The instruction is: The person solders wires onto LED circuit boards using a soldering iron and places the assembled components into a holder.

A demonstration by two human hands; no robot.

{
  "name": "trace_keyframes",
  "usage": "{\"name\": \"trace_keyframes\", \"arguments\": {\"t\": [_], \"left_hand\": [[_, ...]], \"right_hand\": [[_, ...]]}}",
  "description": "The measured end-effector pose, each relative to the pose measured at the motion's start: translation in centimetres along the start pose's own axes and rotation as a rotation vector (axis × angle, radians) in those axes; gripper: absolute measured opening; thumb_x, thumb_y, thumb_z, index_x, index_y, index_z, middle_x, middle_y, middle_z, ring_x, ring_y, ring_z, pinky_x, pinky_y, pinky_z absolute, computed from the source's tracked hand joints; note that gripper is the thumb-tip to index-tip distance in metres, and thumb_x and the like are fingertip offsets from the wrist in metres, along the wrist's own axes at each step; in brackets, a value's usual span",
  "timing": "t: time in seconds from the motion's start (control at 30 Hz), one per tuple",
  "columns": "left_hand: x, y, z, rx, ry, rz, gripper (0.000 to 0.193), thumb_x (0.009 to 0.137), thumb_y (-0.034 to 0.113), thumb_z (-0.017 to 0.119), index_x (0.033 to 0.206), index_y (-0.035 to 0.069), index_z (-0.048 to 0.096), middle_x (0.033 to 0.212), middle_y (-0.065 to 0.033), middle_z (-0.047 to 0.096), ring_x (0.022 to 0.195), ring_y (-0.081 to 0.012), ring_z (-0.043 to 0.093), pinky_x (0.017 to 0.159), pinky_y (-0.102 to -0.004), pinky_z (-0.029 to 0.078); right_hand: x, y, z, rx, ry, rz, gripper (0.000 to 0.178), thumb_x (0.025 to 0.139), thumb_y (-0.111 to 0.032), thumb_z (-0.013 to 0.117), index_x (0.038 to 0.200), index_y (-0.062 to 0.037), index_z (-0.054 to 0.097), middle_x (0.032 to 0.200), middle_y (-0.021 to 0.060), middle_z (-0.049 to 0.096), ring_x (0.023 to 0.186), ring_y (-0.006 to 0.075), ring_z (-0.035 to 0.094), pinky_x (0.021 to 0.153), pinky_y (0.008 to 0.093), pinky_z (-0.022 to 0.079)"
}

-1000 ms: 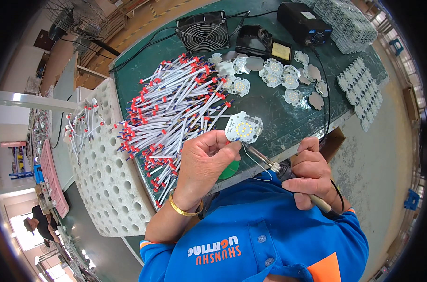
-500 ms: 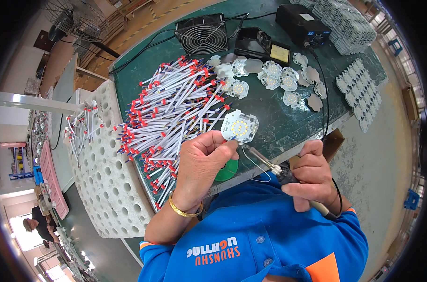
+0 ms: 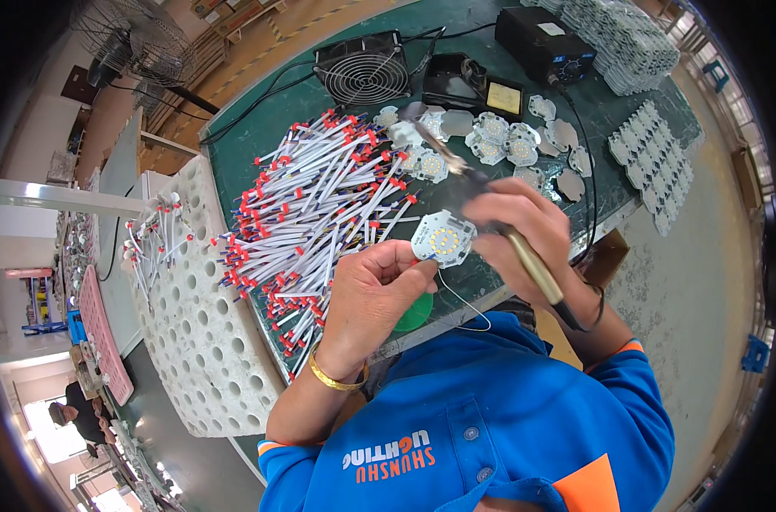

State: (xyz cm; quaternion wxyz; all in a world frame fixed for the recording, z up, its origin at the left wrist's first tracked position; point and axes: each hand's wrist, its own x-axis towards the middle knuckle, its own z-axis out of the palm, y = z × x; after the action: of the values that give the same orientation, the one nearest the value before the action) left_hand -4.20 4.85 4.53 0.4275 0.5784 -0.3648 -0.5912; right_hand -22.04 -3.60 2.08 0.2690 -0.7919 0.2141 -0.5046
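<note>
My left hand [image 3: 372,290] pinches a white LED board [image 3: 443,239] by its lower left edge, between thumb and forefinger, near the table's front edge. A ring of yellow LEDs shows on its face. My right hand [image 3: 524,230], partly smeared by motion, grips a soldering iron [image 3: 534,271]; its blurred tip points up and left, above the board and apart from it. Thin solder wire [image 3: 468,300] curves down from beside my left fingertips. A green spool [image 3: 416,313] sits partly hidden behind that hand. Left of it lies a big heap of white wires with red connectors [image 3: 311,205].
Loose LED boards [image 3: 492,128] lie at the back, near a soldering stand with a yellow sponge [image 3: 505,98]. A small black fan [image 3: 364,72] and soldering station [image 3: 541,43] stand behind. Board panels [image 3: 652,166] lie right; a white perforated foam slab [image 3: 204,333] stands left.
My right hand has lifted the soldering iron up and away from the board, its tip swinging toward the back of the table. My left hand keeps its pinch and has shifted slightly right.
</note>
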Motion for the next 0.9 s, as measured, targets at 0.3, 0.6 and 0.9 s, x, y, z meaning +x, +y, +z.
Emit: {"name": "trace_keyframes", "arguments": {"t": [0.3, 0.6, 0.9], "left_hand": [[0.7, -0.7, -1.0, 0.194, 0.117, 0.208, 0.028, 0.083, 0.013, 0.067, 0.107, 0.001, 0.063, 0.076, -0.0054, 0.067, 0.06, -0.0039, 0.055, 0.054, -0.0186, 0.042], [0.7, -1.8, -1.3, -0.341, -0.077, 0.018, 0.026, 0.086, 0.014, 0.064, 0.108, 0.001, 0.061, 0.078, -0.0054, 0.067, 0.06, -0.0047, 0.051, 0.055, -0.017, 0.04], [0.4, -2.0, -0.8, -0.361, -0.021, 0.064, 0.021, 0.086, 0.014, 0.064, 0.102, 0.001, 0.062, 0.079, -0.008, 0.067, 0.061, -0.0063, 0.052, 0.056, -0.019, 0.041]], "right_hand": [[0.6, 0.6, 2.2, 0.087, -0.074, -0.007, 0.024, 0.067, 0.005, 0.069, 0.083, -0.0063, 0.055, 0.074, 0.0063, 0.058, 0.059, 0.0222, 0.053, 0.051, 0.03, 0.043], [-1.6, 0.1, 4.1, 0.133, 0.184, 0.024, 0.023, 0.074, 0.004, 0.069, 0.084, -0.0049, 0.051, 0.065, 0.0051, 0.049, 0.054, 0.0156, 0.04, 0.045, 0.0273, 0.032], [-3.0, -0.3, 5.2, 0.21, 0.264, 0.151, 0.025, 0.076, 0.002, 0.069, 0.087, -0.0062, 0.048, 0.07, 0.0044, 0.049, 0.055, 0.0144, 0.039, 0.046, 0.0279, 0.033]]}}
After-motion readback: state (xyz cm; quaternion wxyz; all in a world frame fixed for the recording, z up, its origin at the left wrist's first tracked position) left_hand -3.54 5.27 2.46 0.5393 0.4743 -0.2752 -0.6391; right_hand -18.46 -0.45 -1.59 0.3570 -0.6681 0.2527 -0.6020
